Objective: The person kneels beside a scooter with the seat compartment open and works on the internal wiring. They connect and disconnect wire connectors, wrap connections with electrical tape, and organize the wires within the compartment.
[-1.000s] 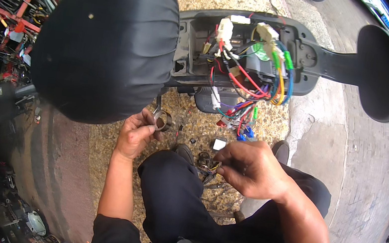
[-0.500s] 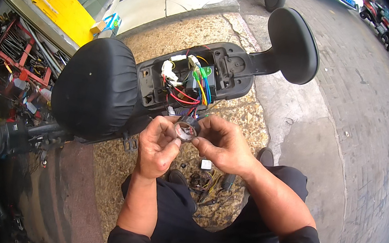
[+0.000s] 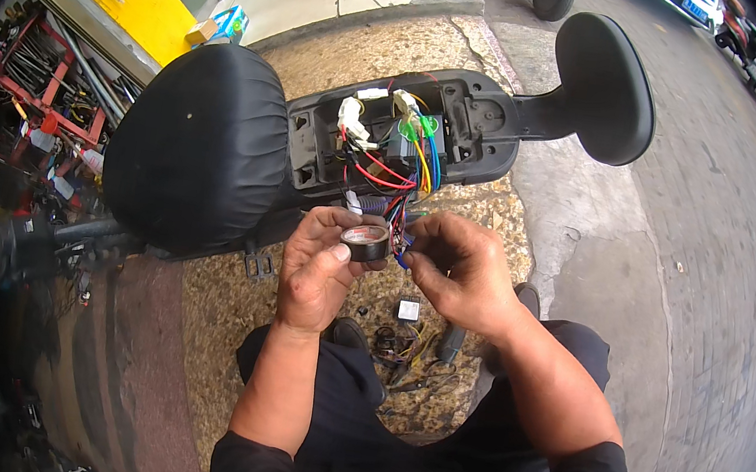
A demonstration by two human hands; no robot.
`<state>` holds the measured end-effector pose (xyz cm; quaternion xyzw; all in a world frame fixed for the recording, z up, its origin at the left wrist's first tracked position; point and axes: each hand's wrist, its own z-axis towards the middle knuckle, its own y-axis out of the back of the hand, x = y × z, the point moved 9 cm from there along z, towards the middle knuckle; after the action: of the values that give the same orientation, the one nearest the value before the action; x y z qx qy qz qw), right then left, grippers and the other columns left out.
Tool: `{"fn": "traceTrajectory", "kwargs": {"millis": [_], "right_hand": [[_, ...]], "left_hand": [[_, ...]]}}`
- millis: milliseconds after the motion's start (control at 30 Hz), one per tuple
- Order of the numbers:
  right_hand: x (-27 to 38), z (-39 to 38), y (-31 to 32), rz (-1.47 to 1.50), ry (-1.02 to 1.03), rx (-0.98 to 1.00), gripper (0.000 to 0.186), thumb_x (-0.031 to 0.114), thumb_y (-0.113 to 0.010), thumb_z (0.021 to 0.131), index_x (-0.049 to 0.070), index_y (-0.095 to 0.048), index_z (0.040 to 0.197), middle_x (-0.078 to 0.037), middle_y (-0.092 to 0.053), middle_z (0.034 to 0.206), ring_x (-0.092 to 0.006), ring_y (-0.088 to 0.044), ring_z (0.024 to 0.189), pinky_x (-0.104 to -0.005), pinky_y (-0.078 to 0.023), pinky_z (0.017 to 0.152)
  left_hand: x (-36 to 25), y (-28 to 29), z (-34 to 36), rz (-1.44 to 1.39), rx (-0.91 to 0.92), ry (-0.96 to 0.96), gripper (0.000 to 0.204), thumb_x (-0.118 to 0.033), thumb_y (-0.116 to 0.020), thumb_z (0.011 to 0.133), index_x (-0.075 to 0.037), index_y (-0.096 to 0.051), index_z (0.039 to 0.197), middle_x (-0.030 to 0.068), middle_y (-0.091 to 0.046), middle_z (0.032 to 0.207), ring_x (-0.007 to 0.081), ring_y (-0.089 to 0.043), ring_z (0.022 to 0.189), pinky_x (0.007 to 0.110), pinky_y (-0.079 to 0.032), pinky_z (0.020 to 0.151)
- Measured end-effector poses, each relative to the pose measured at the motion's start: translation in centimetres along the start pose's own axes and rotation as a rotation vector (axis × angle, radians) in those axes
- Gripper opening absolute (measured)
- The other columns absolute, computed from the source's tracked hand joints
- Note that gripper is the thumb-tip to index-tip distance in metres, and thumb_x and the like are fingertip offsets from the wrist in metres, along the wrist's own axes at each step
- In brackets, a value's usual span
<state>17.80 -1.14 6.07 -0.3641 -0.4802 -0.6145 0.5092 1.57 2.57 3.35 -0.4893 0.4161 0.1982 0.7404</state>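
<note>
A roll of black electrical tape [image 3: 366,249] sits between the thumb and fingers of my left hand [image 3: 306,274]. Just beside it, my right hand [image 3: 470,274] pinches the ends of a bundle of thin coloured wires [image 3: 401,225], with a bit of blue at the fingertips. Those wires come down from an open compartment of a scooter [image 3: 305,149]. Inside it lie white connectors [image 3: 352,121], a green-marked dark box [image 3: 403,149] and red, yellow and blue leads. My fingers partly hide the wire ends.
The scooter's black seat [image 3: 200,151] is at left, its backrest pad [image 3: 605,89] at upper right. On the ground between my feet lie a small white box [image 3: 408,311], loose wires [image 3: 391,344] and a dark-handled tool [image 3: 451,343]. A red tool rack [image 3: 49,84] stands far left.
My right hand has left the tape roll and now pinches the wire ends. The roll, in my left hand, has tipped so its black outer side shows. The view has shifted slightly.
</note>
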Motion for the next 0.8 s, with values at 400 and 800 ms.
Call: {"fn": "traceTrajectory", "kwargs": {"millis": [400, 800], "right_hand": [[-0.8, 0.5, -2.4, 0.086, -0.085, 0.020, 0.009, 0.005, -0.074, 0.085, -0.001, -0.067, 0.085, -0.012, -0.068, 0.070, -0.0157, -0.065, 0.061, -0.0332, -0.052, 0.058], [-1.4, 0.5, -1.5, -0.088, -0.161, 0.007, 0.017, 0.012, -0.076, 0.081, -0.001, -0.067, 0.078, -0.019, -0.068, 0.072, -0.0353, -0.070, 0.069, -0.0396, -0.054, 0.062]], "left_hand": [[0.4, 1.9, -0.2, 0.000, -0.014, -0.016, 0.033, -0.012, -0.053, 0.090, 0.004, -0.057, 0.118, 0.0286, -0.061, 0.128, 0.0344, -0.065, 0.115, 0.049, -0.057, 0.097], [0.1, 0.2, -0.6, 0.352, 0.057, -0.184, 0.028, 0.004, -0.053, 0.086, 0.006, -0.061, 0.113, 0.0216, -0.063, 0.129, 0.0239, -0.062, 0.118, 0.039, -0.045, 0.107]]}}
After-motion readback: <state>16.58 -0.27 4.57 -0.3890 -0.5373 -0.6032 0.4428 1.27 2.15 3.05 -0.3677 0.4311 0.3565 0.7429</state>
